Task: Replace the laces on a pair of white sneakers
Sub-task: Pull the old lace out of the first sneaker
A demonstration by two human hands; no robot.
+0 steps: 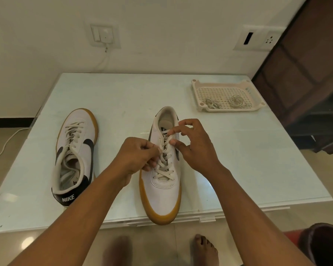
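Two white sneakers with gum soles lie on a pale glass table [238, 169]. The right sneaker [162, 191] points its toe toward me and overhangs the front edge. Its white lace [164, 167] crosses the eyelets. My left hand [136, 156] pinches a lace end at the shoe's left side. My right hand [194, 144] pinches a lace loop over the upper eyelets. The left sneaker [75, 156] lies heel toward me, laced, untouched.
A white perforated plastic tray [227, 89] at the back right holds two coiled bundles of laces [236, 101]. A wall socket with a white cable [104, 60] is behind the table. My bare feet [204, 248] are on the floor below.
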